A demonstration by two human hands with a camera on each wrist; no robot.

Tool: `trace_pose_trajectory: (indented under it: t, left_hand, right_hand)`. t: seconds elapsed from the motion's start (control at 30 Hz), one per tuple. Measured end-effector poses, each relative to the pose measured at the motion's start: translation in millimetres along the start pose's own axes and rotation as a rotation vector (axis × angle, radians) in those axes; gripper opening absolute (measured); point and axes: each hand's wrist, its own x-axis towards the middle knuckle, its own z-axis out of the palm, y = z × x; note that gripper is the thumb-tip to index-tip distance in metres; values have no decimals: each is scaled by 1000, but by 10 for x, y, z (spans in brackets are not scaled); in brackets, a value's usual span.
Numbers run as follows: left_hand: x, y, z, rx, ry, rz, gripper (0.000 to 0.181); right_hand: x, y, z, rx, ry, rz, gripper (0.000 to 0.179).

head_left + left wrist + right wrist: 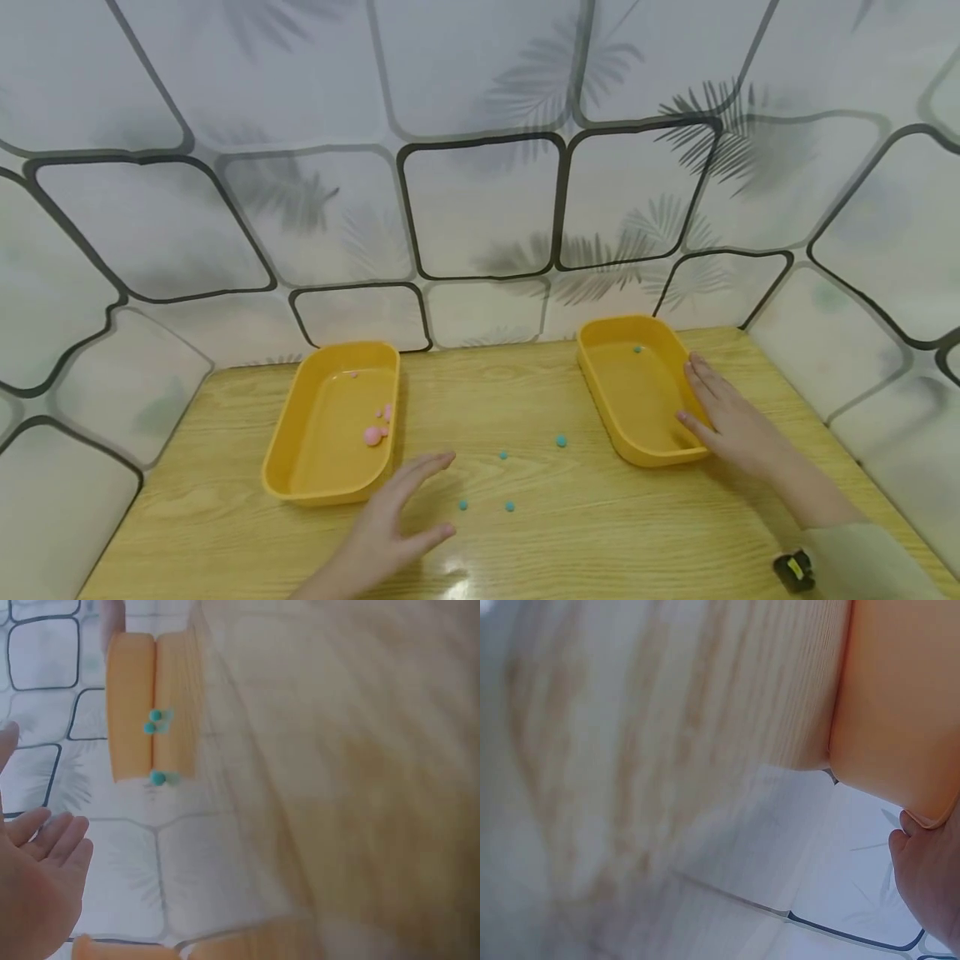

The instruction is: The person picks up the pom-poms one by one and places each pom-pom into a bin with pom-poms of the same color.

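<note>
Left hand (pixel 393 517): released, fingers extended, thumb spread. Four blue beads (pixel 510 506) lie on the table (pixel 487 392) at 2 to 3 o'clock from this hand; the left tray (pixel 318 433), containing pink beads (pixel 372 436), is at 11 o'clock. Right hand (pixel 738 425): straight, unclenched fingers rest on the right tray (pixel 641 400) at its 3 o'clock rim. A fifth blue bead (pixel 637 349) lies inside, toward 12 o'clock.

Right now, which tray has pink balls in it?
The left tray, near the left hand: pink balls lie inside; the right tray shows only one blue ball.
</note>
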Motion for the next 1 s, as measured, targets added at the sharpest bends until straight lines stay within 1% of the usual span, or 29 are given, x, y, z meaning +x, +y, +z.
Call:
trace_pose_trajectory:
  t: [0.1, 0.2, 0.27, 0.37, 0.53, 0.6, 0.63, 0.73, 0.83, 0.87, 0.93, 1.0]
  left_hand:
    - [5, -32, 62, -140, -1, -15, 62]
    - [12, -82, 130, -230, 18, -13, 58]
    - [13, -124, 180, -249, 33, -14, 56]
    - [10, -185, 250, -265, 47, -45, 52]
    - [2, -257, 316, -304, 38, -168, 46]
    - [8, -264, 324, -313, 34, -195, 44]
    - [14, -266, 326, -314, 37, -197, 43]
    - [31, -274, 337, -295, 46, -167, 39]
    - [46, -295, 364, -252, 63, -119, 36]
    - [50, -306, 375, -238, 66, -115, 36]
    - [59, -328, 398, -199, 69, -116, 35]
    - [63, -341, 415, -153, 57, -141, 35]
  right_hand:
    - [3, -22, -4, 8, -2, -7, 74]
    - [1, -41, -14, 21, -3, -14, 73]
    - [0, -47, -19, 30, -6, -15, 73]
    - [-2, -48, -16, 32, -11, -12, 73]
    - [-5, -45, -5, 28, -21, -2, 74]
    - [-5, -47, -9, 29, -21, 0, 75]
    - [-5, -49, -12, 27, -20, 1, 75]
    - [-4, -52, -26, 28, -15, -2, 75]
    - [-5, -48, -33, 21, -14, -4, 75]
    - [-5, -45, -33, 21, -15, -4, 75]
    - [-5, -39, -33, 20, -22, 2, 75]
    - [-6, -33, -33, 17, -20, -2, 75]
